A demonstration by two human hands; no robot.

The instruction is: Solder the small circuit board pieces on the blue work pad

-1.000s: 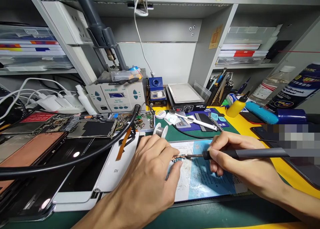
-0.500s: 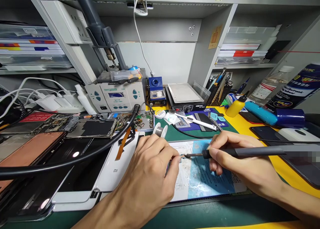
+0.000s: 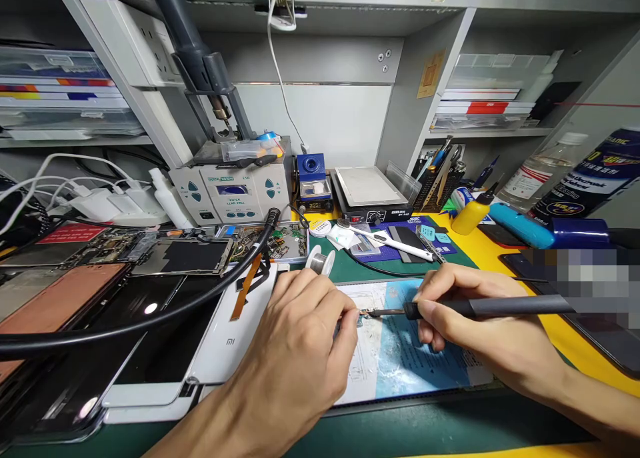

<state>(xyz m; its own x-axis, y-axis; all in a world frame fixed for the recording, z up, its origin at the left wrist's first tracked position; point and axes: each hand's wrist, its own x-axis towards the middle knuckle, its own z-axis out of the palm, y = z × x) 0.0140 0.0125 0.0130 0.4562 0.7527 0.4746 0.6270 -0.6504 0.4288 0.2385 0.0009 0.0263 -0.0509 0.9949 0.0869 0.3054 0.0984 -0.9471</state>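
A yellow worktop (image 3: pixel 560 335) is covered with things. A green mat (image 3: pixel 345 268) is laid on it, with a blue and white pad (image 3: pixel 415 365) in front. Phones (image 3: pixel 60 298) are laid at the left, and a yellow bottle (image 3: pixel 471 217) is stood at the back.

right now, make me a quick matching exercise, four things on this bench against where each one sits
Things:
1) soldering iron
2) solder spool
3) yellow squeeze bottle
4) white Mi phone

Places:
a) on the yellow surface
b) in the right hand
c) left of the left hand
d) on the green mat

Pairs: 1-b, 2-d, 3-a, 4-c
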